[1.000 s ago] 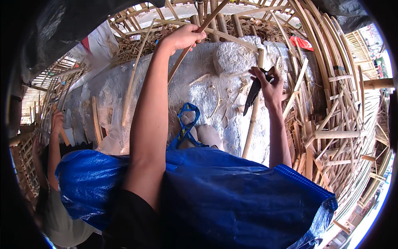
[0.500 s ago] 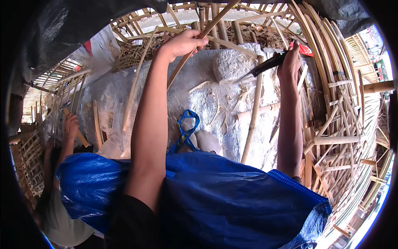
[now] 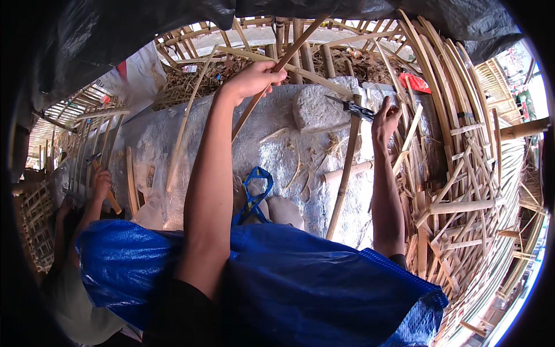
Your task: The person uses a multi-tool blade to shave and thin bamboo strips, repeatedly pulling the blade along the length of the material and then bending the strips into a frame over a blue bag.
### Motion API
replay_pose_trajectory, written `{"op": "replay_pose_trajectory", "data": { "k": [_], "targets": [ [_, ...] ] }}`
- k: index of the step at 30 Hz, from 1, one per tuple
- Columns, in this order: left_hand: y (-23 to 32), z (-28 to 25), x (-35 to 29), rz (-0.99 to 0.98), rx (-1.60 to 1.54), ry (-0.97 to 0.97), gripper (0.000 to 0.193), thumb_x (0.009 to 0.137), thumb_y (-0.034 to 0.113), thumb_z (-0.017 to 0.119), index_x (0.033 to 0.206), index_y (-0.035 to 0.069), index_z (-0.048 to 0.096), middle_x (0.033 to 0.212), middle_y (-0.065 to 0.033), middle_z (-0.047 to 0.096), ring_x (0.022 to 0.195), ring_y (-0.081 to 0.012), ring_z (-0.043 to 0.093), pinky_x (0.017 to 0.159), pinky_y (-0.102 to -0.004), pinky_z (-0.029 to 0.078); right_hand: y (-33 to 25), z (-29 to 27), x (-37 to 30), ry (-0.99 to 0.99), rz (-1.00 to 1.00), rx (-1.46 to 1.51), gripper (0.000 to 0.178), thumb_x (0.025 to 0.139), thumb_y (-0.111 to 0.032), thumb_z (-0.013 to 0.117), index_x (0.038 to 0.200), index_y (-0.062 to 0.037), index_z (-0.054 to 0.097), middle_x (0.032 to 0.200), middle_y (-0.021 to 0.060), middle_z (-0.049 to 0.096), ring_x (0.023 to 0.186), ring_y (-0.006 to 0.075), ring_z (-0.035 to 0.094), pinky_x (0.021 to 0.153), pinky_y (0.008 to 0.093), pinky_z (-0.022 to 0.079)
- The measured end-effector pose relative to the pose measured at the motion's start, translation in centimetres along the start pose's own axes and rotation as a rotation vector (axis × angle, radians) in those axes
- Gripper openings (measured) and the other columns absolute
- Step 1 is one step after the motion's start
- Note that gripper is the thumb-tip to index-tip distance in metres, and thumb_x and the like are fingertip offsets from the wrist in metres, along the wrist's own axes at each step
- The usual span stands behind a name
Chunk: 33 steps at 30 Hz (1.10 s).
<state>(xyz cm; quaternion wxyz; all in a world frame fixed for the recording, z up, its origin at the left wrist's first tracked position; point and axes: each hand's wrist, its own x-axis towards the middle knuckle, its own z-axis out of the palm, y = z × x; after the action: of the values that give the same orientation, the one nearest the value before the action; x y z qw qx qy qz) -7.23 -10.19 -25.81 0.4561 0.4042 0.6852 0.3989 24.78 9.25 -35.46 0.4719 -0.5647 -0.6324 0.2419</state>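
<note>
My left hand point(image 3: 254, 82) is closed around a long, narrow bamboo strip point(image 3: 298, 43), which slants from the upper right down past my wrist. Over at the right, my right hand point(image 3: 386, 122) has its fingers lifted and apart. A dark-handled knife point(image 3: 359, 110) is just left of it, smeared by motion, its blade toward the pale stone block point(image 3: 321, 107). Whether the handle's end still touches the palm I cannot tell. A bamboo stick point(image 3: 346, 173) stands slanted below the knife. Blue plastic sheeting point(image 3: 324, 277) covers my lap.
Silvery foil sheeting point(image 3: 277, 156) with loose shavings lies in front of me. Many bamboo strips point(image 3: 462, 104) and a woven lattice point(image 3: 462, 225) crowd the right. A blue strap point(image 3: 257, 191) rises near my knees. At the left, another person's hand point(image 3: 102, 184) holds a bamboo piece.
My right hand has moved left and down, its fingers loosened. The knife has swung so its blade points up and left. My left hand still grips the bamboo strip, slightly lower.
</note>
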Motion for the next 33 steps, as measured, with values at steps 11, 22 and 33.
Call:
{"op": "replay_pose_trajectory", "data": {
  "k": [11,22,33],
  "targets": [
    [-1.2,-1.7,-0.4,-0.068,-0.025,0.049,0.029,0.096,0.038,0.063,0.108,0.012,0.063,0.088,0.0028,0.061,0.071,-0.0063,0.054,0.065,-0.0248,0.046,-1.5,-4.8,-3.9,-0.618,-0.231,-0.24,0.034,0.081,-0.025,0.081,0.097,0.0001,0.066,0.087,0.0156,0.074,0.079,0.0268,0.073,0.07,0.0382,0.056],
    [-1.2,-1.9,-0.5,-0.032,0.041,0.041,0.033,0.097,0.042,0.062,0.106,0.01,0.063,0.086,0.002,0.061,0.07,-0.0062,0.053,0.064,-0.0242,0.045,-7.9,-8.2,-7.4,-0.239,-0.151,0.133,0.03,0.098,-0.026,0.065,0.094,0.0037,0.063,0.084,0.0117,0.068,0.063,0.014,0.063,0.054,0.0288,0.051],
    [-1.2,-1.5,-0.4,-0.014,0.006,0.012,0.032,0.096,0.043,0.063,0.104,0.011,0.063,0.085,0.0024,0.06,0.072,-0.0075,0.054,0.066,-0.026,0.045,-8.5,-8.6,-15.0,-0.617,-0.169,-0.32,0.026,0.095,-0.022,0.064,0.092,0.0038,0.067,0.063,0.021,0.064,0.052,0.029,0.065,0.05,0.0401,0.045]
  ]
}}
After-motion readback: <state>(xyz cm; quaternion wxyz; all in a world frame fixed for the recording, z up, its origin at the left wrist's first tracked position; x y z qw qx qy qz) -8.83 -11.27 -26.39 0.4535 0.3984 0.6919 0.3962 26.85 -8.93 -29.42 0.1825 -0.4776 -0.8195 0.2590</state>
